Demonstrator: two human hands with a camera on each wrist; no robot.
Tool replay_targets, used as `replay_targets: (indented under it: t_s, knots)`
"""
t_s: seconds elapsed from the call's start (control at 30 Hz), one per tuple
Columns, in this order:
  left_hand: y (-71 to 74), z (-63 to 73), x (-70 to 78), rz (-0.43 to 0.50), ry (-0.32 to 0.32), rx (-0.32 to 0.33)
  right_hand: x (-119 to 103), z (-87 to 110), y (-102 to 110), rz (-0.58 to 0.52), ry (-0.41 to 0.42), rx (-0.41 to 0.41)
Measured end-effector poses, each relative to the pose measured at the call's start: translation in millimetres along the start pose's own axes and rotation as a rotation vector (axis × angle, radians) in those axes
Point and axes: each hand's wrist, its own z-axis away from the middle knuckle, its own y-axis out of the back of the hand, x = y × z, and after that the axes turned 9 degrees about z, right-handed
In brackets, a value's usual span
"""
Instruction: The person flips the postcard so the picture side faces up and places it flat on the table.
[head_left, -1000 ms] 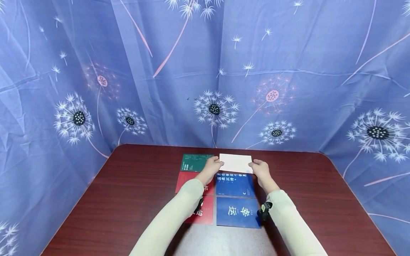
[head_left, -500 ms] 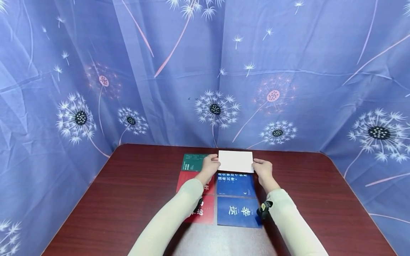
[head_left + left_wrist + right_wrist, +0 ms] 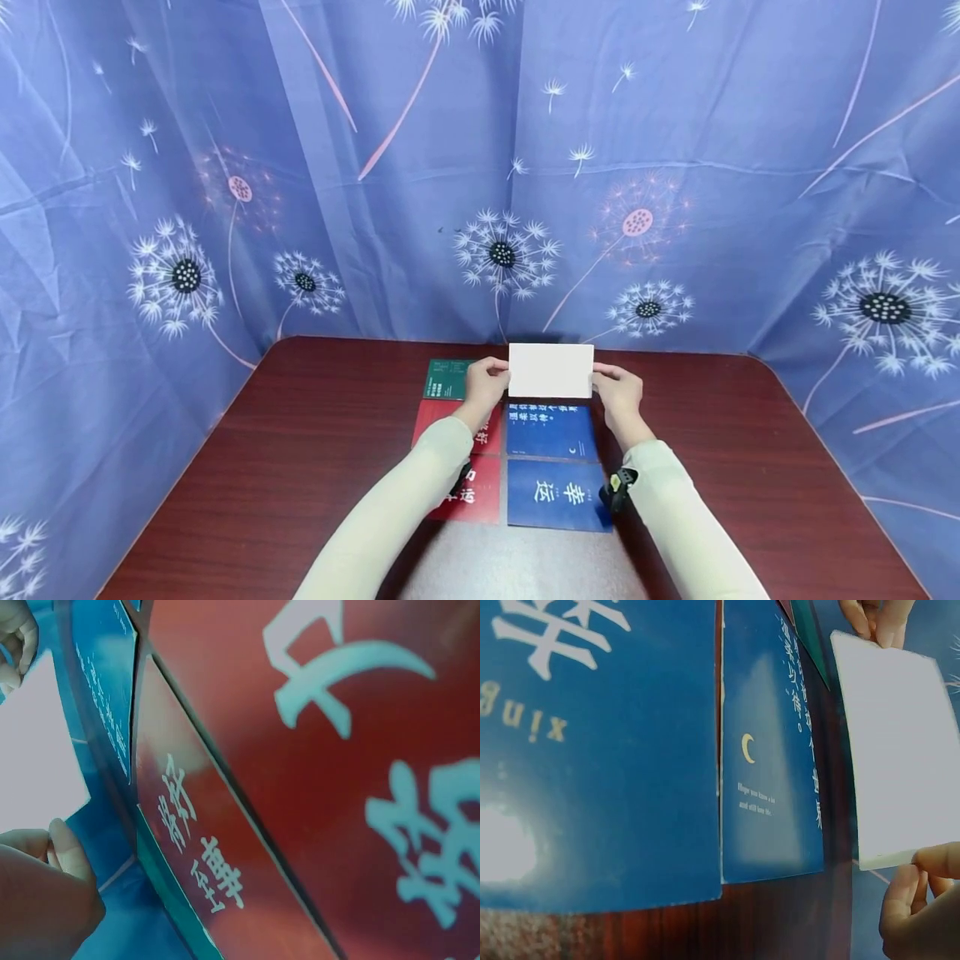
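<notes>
A plain white rectangular card (image 3: 551, 371) is held upright above the far part of the table, its blank face toward the head camera. My left hand (image 3: 484, 390) pinches its left edge, and my right hand (image 3: 621, 398) pinches the right edge. In the right wrist view, thumb and fingers grip a corner of the white card (image 3: 900, 750). Below it lie two blue cards, one with a small moon (image 3: 551, 437) and one nearer with large white characters (image 3: 558, 504). Left of these are two red cards, a far one (image 3: 431, 425) and a near one (image 3: 486, 487), partly behind my left arm.
A green card (image 3: 444, 379) lies at the far left of the group, partly hidden by my left hand. The dark red-brown wooden table (image 3: 300, 450) ends at a blue dandelion-print curtain (image 3: 405, 275) behind it. A bright reflection shows near the front.
Both hands have raised the white card and tipped it from lying nearly flat to upright, slightly farther up in view. The red, blue and green cards stay where they were.
</notes>
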Motion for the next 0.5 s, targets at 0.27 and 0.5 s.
replay_targets:
  t_s: [0.27, 0.5]
  knots:
    - [1.8, -2.2, 2.6, 0.013, -0.039, 0.036, -4.3, 0.3, -0.9, -0.073, -0.008, 0.002]
    - [0.9, -1.5, 6.5, -0.018, -0.053, 0.058, -7.5, 1.1, -3.2, -0.208, -0.025, -0.016]
